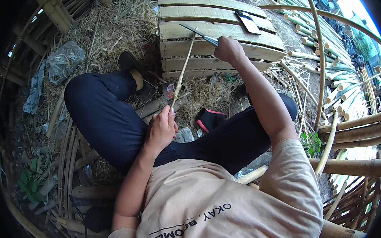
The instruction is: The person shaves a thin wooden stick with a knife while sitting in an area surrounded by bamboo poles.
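My left hand (161, 130), low between my thighs, is closed around the lower end of a thin bamboo strip (182, 73). The strip slants up and away from me toward the slatted wooden crate (192, 12). My right hand (230, 51) grips a knife (199, 34) over the near side of the crate, arm stretched forward. Its long narrow blade points to the far left and crosses the strip near the strip's upper end. Whether the blade touches the strip I cannot tell. The knife's handle is mostly hidden in my fist.
A phone (248, 22) lies on the crate's right part. Straw (106, 28) and a clear plastic bag (66, 61) cover ground at left. A black cloth item with pink trim (209, 119) lies between my legs. Several bamboo poles (341, 83) are stacked at right.
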{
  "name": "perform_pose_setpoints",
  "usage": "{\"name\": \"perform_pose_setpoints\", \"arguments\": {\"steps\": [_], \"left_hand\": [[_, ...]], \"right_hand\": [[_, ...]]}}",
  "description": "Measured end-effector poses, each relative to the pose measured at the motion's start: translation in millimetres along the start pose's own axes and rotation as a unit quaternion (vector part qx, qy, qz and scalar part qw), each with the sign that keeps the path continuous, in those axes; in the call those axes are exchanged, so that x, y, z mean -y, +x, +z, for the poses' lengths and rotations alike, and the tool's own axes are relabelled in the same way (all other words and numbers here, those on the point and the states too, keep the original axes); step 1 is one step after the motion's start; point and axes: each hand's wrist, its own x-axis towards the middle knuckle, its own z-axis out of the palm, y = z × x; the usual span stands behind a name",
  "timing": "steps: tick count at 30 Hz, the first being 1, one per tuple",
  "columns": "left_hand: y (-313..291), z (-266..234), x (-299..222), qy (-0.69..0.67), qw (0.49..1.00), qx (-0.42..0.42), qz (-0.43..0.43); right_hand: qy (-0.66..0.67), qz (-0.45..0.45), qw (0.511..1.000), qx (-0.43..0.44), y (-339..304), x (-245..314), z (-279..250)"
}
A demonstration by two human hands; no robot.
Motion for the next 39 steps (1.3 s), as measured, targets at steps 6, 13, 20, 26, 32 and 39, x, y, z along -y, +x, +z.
{"name": "perform_pose_setpoints", "arguments": {"steps": [6, 13, 20, 26, 32, 39], "left_hand": [[4, 2, -6, 0.071, 0.997, -0.009, -0.014], [29, 1, -10, 0.215, 0.970, -0.110, 0.039], [47, -2, -26, 0.300, 0.943, -0.141, 0.036], [46, 11, -20, 0.360, 0.922, -0.141, 0.027], [45, 12, -15, 0.335, 0.933, -0.131, 0.034], [36, 20, -24, 0.286, 0.954, -0.092, -0.004]], "right_hand": [[0.005, -0.086, 0.996, 0.010, -28, 18, 9], [0.065, -0.174, 0.982, -0.020, -66, 33, 4], [0.105, -0.188, 0.976, -0.003, -89, 40, 9], [0.085, -0.202, 0.975, 0.024, -93, 38, 25], [0.086, -0.169, 0.982, 0.022, -94, 40, 15], [0.058, -0.118, 0.991, 0.034, -109, 22, -6]]}}
